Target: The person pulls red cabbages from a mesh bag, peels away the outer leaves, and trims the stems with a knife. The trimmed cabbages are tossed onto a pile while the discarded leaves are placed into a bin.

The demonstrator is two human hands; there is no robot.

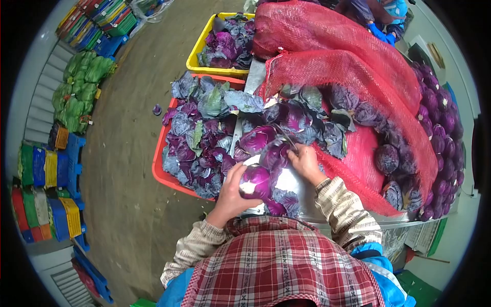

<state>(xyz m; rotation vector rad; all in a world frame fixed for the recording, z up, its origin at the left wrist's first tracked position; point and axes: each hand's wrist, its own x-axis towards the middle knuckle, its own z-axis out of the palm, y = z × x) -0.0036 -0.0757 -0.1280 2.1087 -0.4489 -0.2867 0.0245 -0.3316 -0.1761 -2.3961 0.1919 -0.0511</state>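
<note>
My left hand point(231, 195) is closed round a red cabbage point(258, 179), which shows a pale patch on its near side, just above the edge of the metal table point(294, 183). To the right, my right hand point(305, 161) grips a knife point(285, 135); its thin blade points up and left, and the handle is hidden in my fingers. Loose purple leaves point(275, 156) lie between my hands, slightly blurred. Another purple cabbage point(257, 139) rests just beyond. Trimmed leaves point(285, 201) sit on the table close to my apron.
An orange-red crate point(159, 169) full of leaves stands left of the table, a yellow crate point(192, 60) behind it. Red mesh sacks point(327, 30) with cabbages cover the table's far and right side. Peeled cabbages point(442, 148) are piled at right. Another person's blue-gloved hands point(381, 35) show at the back.
</note>
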